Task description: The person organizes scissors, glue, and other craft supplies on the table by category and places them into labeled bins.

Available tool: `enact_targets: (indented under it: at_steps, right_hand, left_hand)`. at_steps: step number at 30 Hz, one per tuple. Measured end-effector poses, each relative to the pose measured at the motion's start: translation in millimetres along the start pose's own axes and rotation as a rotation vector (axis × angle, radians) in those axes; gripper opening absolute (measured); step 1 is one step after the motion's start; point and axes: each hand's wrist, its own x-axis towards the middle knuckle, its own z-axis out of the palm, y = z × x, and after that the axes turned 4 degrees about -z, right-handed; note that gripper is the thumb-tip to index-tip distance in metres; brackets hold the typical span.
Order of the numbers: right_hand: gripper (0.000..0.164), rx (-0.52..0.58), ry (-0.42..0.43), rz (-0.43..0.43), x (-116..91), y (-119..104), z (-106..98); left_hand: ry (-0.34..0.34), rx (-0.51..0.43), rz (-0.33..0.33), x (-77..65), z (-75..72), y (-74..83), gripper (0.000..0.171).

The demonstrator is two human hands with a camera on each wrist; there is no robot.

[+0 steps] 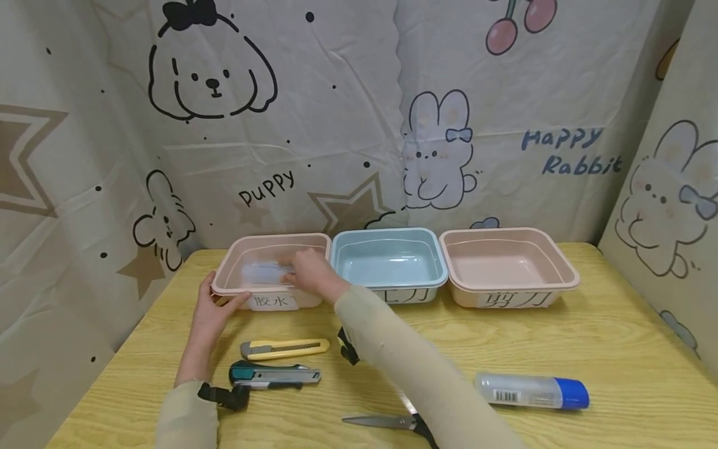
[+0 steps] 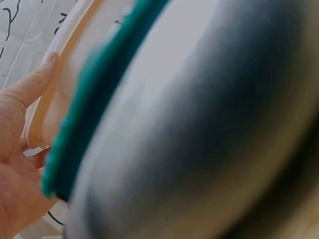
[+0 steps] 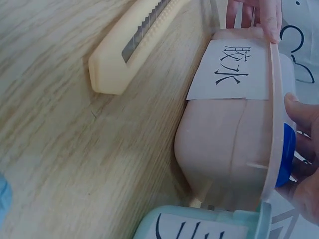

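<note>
My right hand [image 1: 315, 272] holds a clear glue bottle [image 1: 260, 272] inside the left pink basin [image 1: 247, 245]; the bottle is blurred in the head view. Its blue cap [image 3: 286, 155] shows by the fingers in the right wrist view, partly behind the basin's rim. At the basin's front left corner, my left hand [image 1: 212, 312] grips the rim, thumb on the front and fingers round the side. Nearer me lie a yellow box cutter [image 1: 285, 348] and a teal and grey box cutter [image 1: 275, 375], which looms blurred in the left wrist view.
A blue basin [image 1: 389, 234] and a second pink basin [image 1: 510, 234] stand to the right in the same row, with paper labels in front. Another glue bottle [image 1: 530, 391] lies at right. Scissors [image 1: 381, 422] lie partly under my right forearm. A patterned curtain [image 1: 336, 125] hangs behind.
</note>
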Motion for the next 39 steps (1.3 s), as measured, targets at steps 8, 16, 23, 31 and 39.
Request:
enact_targets:
  at_steps: [8, 16, 23, 31, 39]
  right_hand:
    - [0.037, 0.015, -0.026, 0.056, 3, 6, 4]
    - [0.034, 0.015, -0.068, 0.079, 7, 4, 10]
    - [0.029, -0.003, -0.064, 0.074, 8, 3, 14]
    - [0.023, 0.019, -0.026, 0.02, 2, 6, 9]
    - [0.022, 0.067, 0.021, -0.061, -22, 10, -13]
  left_hand:
    - [0.009, -0.002, -0.001, 0.0, -0.2, 0.3, 0.096]
    - [0.011, 0.007, -0.004, -0.2, -1.9, 0.7, 0.097]
    - [0.003, 0.007, 0.0, -0.1, -1.0, -0.5, 0.097]
    - [-0.007, -0.012, 0.004, -0.6, -0.4, -0.7, 0.097]
    - [-0.012, -0.003, -0.006, -1.1, 0.1, -0.4, 0.098]
